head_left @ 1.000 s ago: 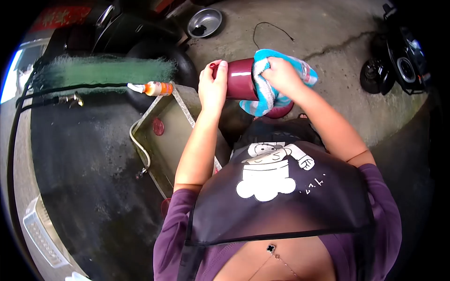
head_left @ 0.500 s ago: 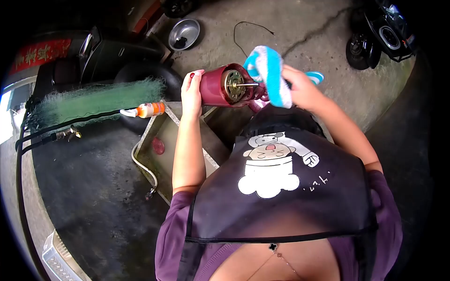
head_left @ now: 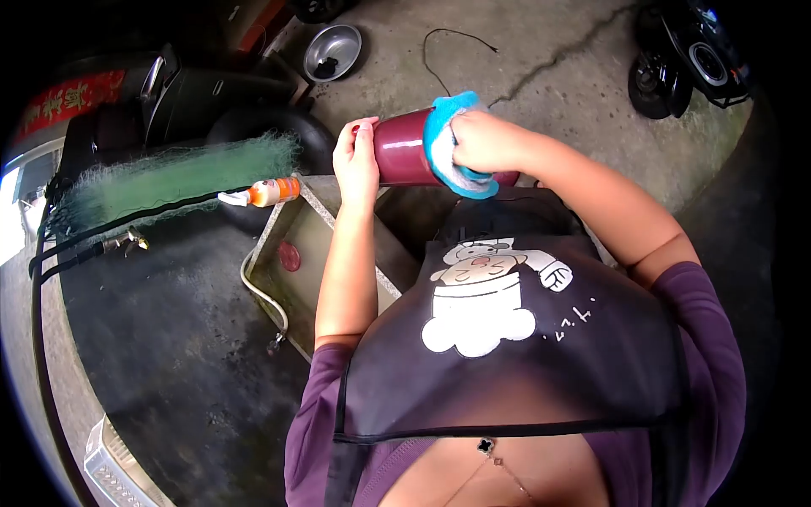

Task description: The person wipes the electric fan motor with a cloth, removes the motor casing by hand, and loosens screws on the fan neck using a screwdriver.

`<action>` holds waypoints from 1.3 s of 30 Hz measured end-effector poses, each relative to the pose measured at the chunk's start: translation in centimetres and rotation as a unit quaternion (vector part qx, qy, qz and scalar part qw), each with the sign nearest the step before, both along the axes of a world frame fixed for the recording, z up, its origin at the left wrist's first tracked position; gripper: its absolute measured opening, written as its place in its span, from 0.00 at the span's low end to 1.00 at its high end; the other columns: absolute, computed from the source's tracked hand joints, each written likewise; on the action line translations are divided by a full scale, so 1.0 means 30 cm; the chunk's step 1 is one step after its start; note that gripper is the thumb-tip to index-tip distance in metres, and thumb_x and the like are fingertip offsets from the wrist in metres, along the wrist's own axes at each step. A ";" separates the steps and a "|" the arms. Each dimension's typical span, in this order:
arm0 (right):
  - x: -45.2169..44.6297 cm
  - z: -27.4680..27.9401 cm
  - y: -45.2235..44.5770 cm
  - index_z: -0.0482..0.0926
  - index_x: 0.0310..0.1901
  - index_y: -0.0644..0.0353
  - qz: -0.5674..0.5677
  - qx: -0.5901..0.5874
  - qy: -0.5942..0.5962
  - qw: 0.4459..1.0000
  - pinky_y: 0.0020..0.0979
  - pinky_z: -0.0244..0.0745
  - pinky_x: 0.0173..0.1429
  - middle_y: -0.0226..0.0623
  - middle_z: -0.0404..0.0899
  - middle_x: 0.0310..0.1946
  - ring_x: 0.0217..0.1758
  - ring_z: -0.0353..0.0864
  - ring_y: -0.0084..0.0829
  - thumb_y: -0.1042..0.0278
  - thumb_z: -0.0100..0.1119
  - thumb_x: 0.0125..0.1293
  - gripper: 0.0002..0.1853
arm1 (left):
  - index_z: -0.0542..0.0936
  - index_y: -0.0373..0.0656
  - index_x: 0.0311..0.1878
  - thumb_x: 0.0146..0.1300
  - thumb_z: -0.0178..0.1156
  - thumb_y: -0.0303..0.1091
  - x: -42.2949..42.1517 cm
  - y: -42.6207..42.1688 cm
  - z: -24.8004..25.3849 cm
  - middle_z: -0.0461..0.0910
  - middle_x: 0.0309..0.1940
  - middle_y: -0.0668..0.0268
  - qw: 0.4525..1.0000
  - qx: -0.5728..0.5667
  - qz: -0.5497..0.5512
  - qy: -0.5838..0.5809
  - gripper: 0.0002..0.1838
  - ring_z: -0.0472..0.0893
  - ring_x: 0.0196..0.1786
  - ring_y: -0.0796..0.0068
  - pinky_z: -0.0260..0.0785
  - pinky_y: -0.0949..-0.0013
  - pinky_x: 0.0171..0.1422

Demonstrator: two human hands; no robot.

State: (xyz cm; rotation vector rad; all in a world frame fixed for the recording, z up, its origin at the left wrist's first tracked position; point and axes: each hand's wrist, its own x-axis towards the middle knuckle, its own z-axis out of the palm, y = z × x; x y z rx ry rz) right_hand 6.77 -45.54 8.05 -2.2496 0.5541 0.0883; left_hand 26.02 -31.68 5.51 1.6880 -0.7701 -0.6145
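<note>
A glossy dark red cylinder (head_left: 404, 149) lies on its side in the air above the sink's corner. My left hand (head_left: 356, 160) grips its closed left end, thumb on top. At its right end, my right hand (head_left: 486, 142) is closed on a blue and white striped cloth (head_left: 443, 150), pressed against the opening. The cloth hides the metal motor part and shaft inside. Part of another dark red piece (head_left: 507, 178) shows below my right wrist.
A stone sink (head_left: 314, 201) holds a reddish disc (head_left: 289, 256). An orange and white bottle (head_left: 274, 192) lies at its corner beside green netting (head_left: 194, 182). Further off are a metal bowl (head_left: 355, 54), a black cable (head_left: 425, 56) and a black motor scooter (head_left: 705, 63).
Half a second ago the cloth was off the cylinder's open end, showing the motor and shaft. My right hand has brought it back left over that end. My left hand still holds the cylinder.
</note>
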 end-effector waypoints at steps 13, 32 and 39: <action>-0.060 -0.254 -0.013 0.82 0.52 0.65 -0.230 0.625 -0.192 0.721 0.36 0.81 0.56 0.41 0.85 0.47 0.48 0.85 0.32 0.77 0.62 0.64 0.15 | 0.83 0.34 0.51 0.79 0.51 0.37 0.036 0.028 -0.021 0.85 0.46 0.63 0.998 0.004 0.010 0.058 0.16 0.81 0.47 0.78 0.72 0.74 0.57; -0.024 -0.251 -0.076 0.79 0.58 0.65 -0.167 0.269 -0.348 0.882 0.34 0.67 0.69 0.41 0.81 0.58 0.63 0.77 0.36 0.62 0.52 0.73 0.19 | 0.83 0.34 0.50 0.78 0.49 0.37 0.034 -0.055 -0.008 0.85 0.46 0.60 0.995 0.019 -0.016 0.096 0.17 0.82 0.49 0.74 0.72 0.72 0.58; 0.029 -0.322 -0.024 0.81 0.44 0.62 -0.188 0.015 -0.206 0.960 0.48 0.77 0.48 0.53 0.83 0.41 0.44 0.83 0.55 0.57 0.58 0.62 0.16 | 0.83 0.33 0.50 0.78 0.50 0.36 0.038 -0.043 -0.015 0.85 0.44 0.62 0.998 -0.003 -0.007 0.061 0.17 0.81 0.46 0.77 0.72 0.74 0.56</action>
